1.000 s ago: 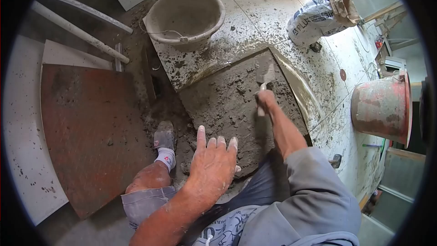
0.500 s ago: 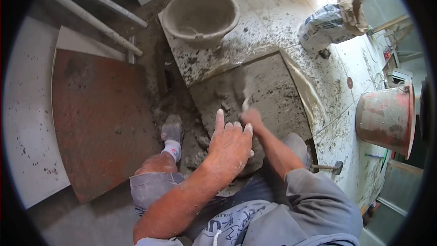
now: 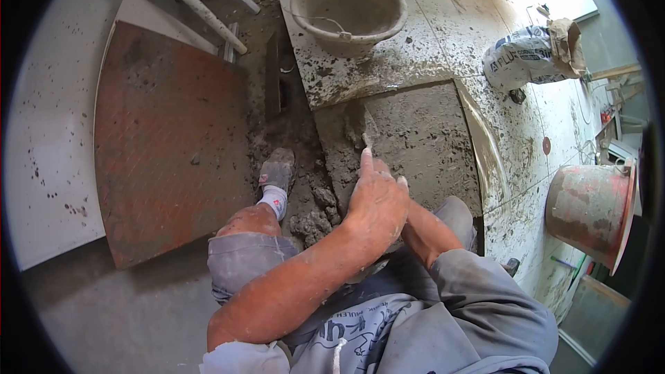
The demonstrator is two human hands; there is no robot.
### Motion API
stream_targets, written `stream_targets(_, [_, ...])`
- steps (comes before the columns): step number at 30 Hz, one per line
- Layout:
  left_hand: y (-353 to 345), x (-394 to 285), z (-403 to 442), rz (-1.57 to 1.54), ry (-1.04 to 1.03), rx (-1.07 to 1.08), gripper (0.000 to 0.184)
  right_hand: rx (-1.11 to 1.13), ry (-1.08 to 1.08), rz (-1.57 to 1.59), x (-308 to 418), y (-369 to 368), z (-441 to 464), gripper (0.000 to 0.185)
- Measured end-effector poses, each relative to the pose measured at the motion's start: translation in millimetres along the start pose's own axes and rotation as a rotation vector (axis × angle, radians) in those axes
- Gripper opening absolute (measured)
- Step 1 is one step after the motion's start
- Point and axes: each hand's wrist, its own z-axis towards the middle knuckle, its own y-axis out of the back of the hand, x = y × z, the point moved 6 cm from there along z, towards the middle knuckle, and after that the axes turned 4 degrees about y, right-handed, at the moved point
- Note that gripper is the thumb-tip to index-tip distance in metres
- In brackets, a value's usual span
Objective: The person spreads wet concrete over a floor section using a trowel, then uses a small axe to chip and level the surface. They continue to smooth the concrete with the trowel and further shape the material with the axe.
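Note:
My left hand [image 3: 379, 201] is open, its index finger stretched forward, and it overlaps my right hand [image 3: 380, 165]. I cannot tell whether the two touch. Most of my right hand is hidden behind the left; it is closed on the handle of a trowel [image 3: 359, 123]. The mortar-smeared blade lies against the grey mortar bed [image 3: 426, 128], near its left side. This bed fills a rectangular gap among white floor tiles [image 3: 422, 34]. Loose clumps of mortar [image 3: 312, 225] lie along its near left edge, beside my left shoe [image 3: 277, 170].
A mortar-coated tub [image 3: 348, 10] stands on the tiles beyond the bed. To the right are an opened paper bag [image 3: 530, 55], a dirty bucket [image 3: 589, 211] and a hammer head [image 3: 512, 266]. A reddish-brown board [image 3: 170, 159] lies at left, below white pipes [image 3: 194, 7].
My left hand has come in over my right hand. The trowel, blurred before, now shows clearly on the mortar. The view has shifted, so the surroundings sit further right and higher.

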Motion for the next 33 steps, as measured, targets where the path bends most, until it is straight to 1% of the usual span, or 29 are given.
stream_targets(1, [0, -3, 2, -0.008, 0.006, 0.0, 0.052, 0.006, -0.003, 0.0, -3, -1, -5, 0.027])
stream_targets(3, [-4, -8, 11, 0.031, 0.001, 0.098, 0.042, 0.011, -0.002, 0.006, -7, -4, -14, 0.027])
stream_targets(4, [-2, -9, 13, 0.028, 0.006, 0.099, 0.042, 0.017, -0.004, 0.011, -6, 21, 5, 0.027])
stream_targets(5, [1, -13, 13, 0.054, -0.029, 0.079, 0.038, 0.028, -0.005, 0.016, -20, 3, -25, 0.027])
stream_targets(6, [3, -15, 13, 0.078, -0.058, 0.061, 0.034, 0.045, -0.004, 0.018, -28, 6, -26, 0.026])
stream_targets(7, [1, -14, 16, 0.068, -0.039, 0.065, 0.034, 0.065, -0.002, 0.015, -47, 30, -21, 0.026])
stream_targets(9, [-3, -15, 22, 0.098, -0.03, 0.079, 0.029, 0.102, 0.0, -0.003, -54, 50, -10, 0.026])
stream_targets(10, [3, -15, 16, 0.053, -0.033, 0.03, 0.028, 0.116, -0.008, -0.01, -60, 39, -23, 0.026])
stream_targets(11, [3, -15, 12, 0.038, -0.03, 0.032, 0.028, 0.123, -0.019, -0.014, -64, 42, -26, 0.026])
stream_targets(14, [5, -17, 11, 0.038, -0.031, 0.019, 0.03, 0.131, -0.034, -0.022, -60, 14, -49, 0.025])
stream_targets(16, [-6, -19, 14, 0.014, -0.053, 0.212, 0.025, 0.146, -0.028, -0.019, -63, -9, -76, 0.025])
stream_targets(18, [-6, -21, 12, 0.005, -0.054, 0.207, 0.025, 0.158, -0.039, -0.007, -49, -30, -87, 0.025])
stream_targets(19, [-4, -23, 12, 0.003, -0.062, 0.191, 0.026, 0.155, -0.042, -0.002, -57, -35, -98, 0.025])
stream_targets(20, [-5, -25, 14, 0.002, -0.062, 0.182, 0.026, 0.149, -0.042, -0.001, -12, -17, -30, 0.025])
stream_targets(21, [-8, -25, 17, 0.035, -0.07, 0.171, 0.026, 0.145, -0.035, -0.003, 4, -44, -40, 0.025])
stream_targets(23, [-4, -22, 16, 0.066, -0.063, 0.163, 0.026, 0.152, -0.023, -0.001, 5, -29, -35, 0.025])
stream_targets(27, [0, -15, 10, 0.01, -0.026, 0.145, 0.025, 0.17, -0.022, -0.011, 0, -49, -11, 0.024])
stream_targets(33, [-2, -12, 5, -0.011, -0.009, 0.174, 0.025, 0.106, -0.006, 0.015, -5, -57, 17, 0.023])
